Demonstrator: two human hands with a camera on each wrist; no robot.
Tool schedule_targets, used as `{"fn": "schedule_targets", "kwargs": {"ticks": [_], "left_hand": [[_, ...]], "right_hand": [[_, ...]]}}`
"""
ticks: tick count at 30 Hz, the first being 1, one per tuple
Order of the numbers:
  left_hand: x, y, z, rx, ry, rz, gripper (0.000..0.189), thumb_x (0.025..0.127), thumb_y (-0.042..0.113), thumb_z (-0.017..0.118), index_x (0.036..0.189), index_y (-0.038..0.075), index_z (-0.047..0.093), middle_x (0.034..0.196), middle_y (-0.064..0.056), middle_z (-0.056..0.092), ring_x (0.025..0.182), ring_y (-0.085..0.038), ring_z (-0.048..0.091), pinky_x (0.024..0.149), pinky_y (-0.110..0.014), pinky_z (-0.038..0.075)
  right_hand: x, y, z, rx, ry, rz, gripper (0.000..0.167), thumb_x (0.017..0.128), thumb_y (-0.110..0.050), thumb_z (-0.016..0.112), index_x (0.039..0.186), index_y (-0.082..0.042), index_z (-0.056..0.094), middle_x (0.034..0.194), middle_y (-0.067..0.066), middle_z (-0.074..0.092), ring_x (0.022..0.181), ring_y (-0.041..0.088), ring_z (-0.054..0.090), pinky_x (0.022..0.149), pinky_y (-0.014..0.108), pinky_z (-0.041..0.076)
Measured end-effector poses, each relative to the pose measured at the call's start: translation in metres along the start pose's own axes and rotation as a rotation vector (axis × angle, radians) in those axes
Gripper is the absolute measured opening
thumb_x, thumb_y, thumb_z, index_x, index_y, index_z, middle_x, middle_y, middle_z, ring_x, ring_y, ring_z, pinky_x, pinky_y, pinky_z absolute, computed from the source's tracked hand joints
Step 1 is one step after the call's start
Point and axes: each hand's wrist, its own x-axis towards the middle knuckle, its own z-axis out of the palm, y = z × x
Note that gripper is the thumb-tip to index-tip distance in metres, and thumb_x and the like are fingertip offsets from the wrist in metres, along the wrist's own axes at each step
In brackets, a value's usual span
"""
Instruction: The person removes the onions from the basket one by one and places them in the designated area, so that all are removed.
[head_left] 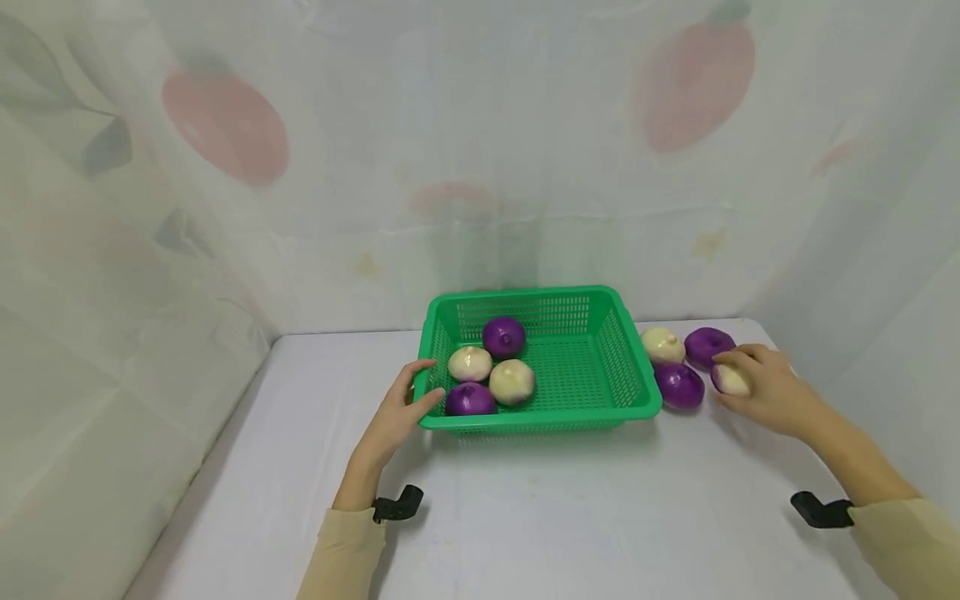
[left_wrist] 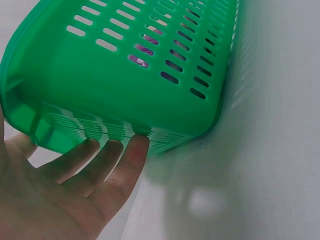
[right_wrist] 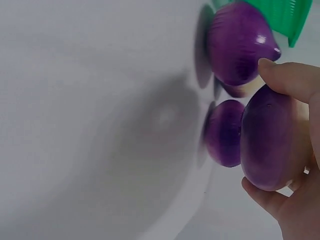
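A green plastic basket (head_left: 540, 421) stands on the table, with purple onions (head_left: 504, 337) and cream-coloured turnips (head_left: 512, 382) gathered in its left half. My left hand (head_left: 397, 408) holds the basket's left end by the near corner; in the left wrist view its fingers (left_wrist: 132, 155) lie along the outer wall. To the right of the basket, my right hand (head_left: 772, 390) grips a purple-and-white turnip (right_wrist: 270, 142) between thumb and fingers. Close beside it are two purple onions (head_left: 679, 386) (right_wrist: 240, 42) and a cream turnip (head_left: 662, 345).
White cloth covers the table (head_left: 525, 525). A pale curtain (head_left: 525, 167) printed with red fruit hangs right behind the basket, and further sheeting (head_left: 90, 333) closes off the left side. Black camera mounts (head_left: 399, 505) sit on both wrists.
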Motion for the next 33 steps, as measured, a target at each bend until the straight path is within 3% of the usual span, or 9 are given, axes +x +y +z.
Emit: {"fn": "schedule_targets", "kwargs": {"ticks": [8,14,23,33], "left_hand": [[-0.001,0.002,0.000,-0.006,-0.007,-0.006,0.056,0.101,0.031,0.066,0.150,0.029,0.039,0.163,-0.010,0.028,0.145,-0.041,0.034,0.111,-0.065,0.031],[-0.001,0.002,0.000,-0.015,-0.007,-0.001,0.057,0.100,0.033,0.067,0.150,0.027,0.040,0.162,-0.010,0.029,0.145,-0.040,0.035,0.111,-0.064,0.031],[-0.002,0.004,0.000,-0.016,0.002,-0.003,0.056,0.100,0.033,0.067,0.149,0.028,0.040,0.162,-0.008,0.030,0.145,-0.039,0.035,0.112,-0.063,0.031],[-0.003,0.003,0.000,-0.015,-0.004,0.001,0.061,0.097,0.043,0.069,0.149,0.029,0.041,0.162,-0.009,0.029,0.146,-0.038,0.034,0.112,-0.064,0.030]], "right_hand": [[-0.001,0.008,0.010,-0.002,-0.125,0.118,0.053,0.084,-0.024,0.082,0.127,-0.003,0.061,0.126,0.031,0.048,0.110,0.052,0.049,0.077,0.069,0.048],[-0.001,0.013,0.015,-0.010,-0.210,0.168,0.065,0.081,-0.035,0.086,0.131,-0.004,0.058,0.129,0.032,0.045,0.110,0.052,0.046,0.072,0.065,0.050],[-0.001,0.012,0.018,-0.007,-0.225,0.174,0.070,0.080,-0.039,0.087,0.132,-0.003,0.057,0.128,0.032,0.044,0.110,0.051,0.045,0.068,0.063,0.050],[0.000,0.010,0.019,-0.009,-0.216,0.153,0.068,0.080,-0.038,0.087,0.129,-0.001,0.058,0.126,0.034,0.046,0.108,0.052,0.048,0.066,0.059,0.050]]}}
